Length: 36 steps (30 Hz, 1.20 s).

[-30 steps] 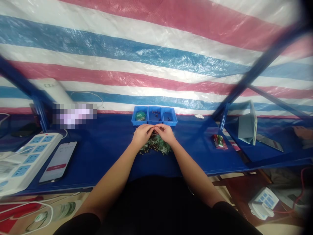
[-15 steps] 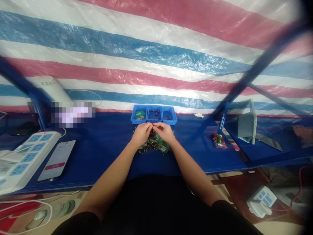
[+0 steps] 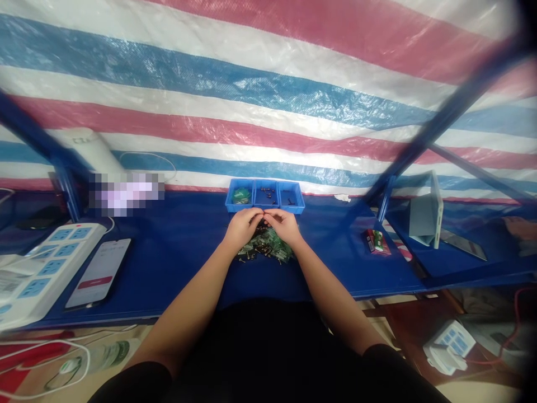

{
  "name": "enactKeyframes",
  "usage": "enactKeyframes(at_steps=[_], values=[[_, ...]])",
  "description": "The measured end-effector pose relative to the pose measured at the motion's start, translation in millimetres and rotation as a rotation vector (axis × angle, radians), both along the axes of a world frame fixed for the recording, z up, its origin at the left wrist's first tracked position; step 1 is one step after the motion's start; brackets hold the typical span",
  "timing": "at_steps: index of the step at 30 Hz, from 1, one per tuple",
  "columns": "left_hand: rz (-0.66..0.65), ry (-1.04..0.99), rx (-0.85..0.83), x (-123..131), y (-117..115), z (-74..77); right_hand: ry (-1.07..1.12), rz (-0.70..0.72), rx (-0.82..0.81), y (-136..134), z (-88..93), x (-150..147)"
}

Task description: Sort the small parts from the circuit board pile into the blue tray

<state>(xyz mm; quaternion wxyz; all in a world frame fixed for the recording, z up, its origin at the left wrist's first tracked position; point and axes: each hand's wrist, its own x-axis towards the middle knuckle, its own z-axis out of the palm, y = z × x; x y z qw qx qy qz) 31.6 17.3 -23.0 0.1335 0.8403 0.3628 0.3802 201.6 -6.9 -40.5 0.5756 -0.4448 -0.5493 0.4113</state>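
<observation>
My left hand (image 3: 245, 226) and my right hand (image 3: 285, 225) meet fingertip to fingertip, both closed in a pinch. Whatever sits between the fingertips is too small to make out. Below them lies a pile of small dark screws and green-tinted clear plastic bits (image 3: 268, 246) on the blue table. Just beyond the hands stand three joined blue bins. The left bin (image 3: 230, 206) contains green plastic pieces, the middle bin (image 3: 265, 207) several small screws, and the right bin (image 3: 298, 207) a few dark small parts.
A white power strip (image 3: 54, 263) and a phone (image 3: 99, 273) lie at the left. On the right are a small red and green box (image 3: 376, 240) and a tablet in a stand case (image 3: 425, 218). Blue metal posts (image 3: 403, 151) frame the table before a striped tarp (image 3: 268, 106).
Both hands stay pinched together above the pile, with only slight finger movement. The whole view has shifted very slightly.
</observation>
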Motion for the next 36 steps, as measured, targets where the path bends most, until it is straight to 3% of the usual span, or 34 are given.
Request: enactKeyframes(at_steps=[13, 21, 36], values=[[0.006, 0.037, -0.066, 1.2, -4.5, 2.8, -0.023, -0.006, 0.026, -2.4, -0.6, -2.9], [0.009, -0.081, -0.096, 2.7, -3.4, -1.9, -0.001, -0.016, 0.021, -0.3, 1.7, 0.3], [0.012, 0.030, -0.066, 2.0, -2.8, -2.0, 0.004, 0.001, 0.002, -1.3, -0.5, -2.5]])
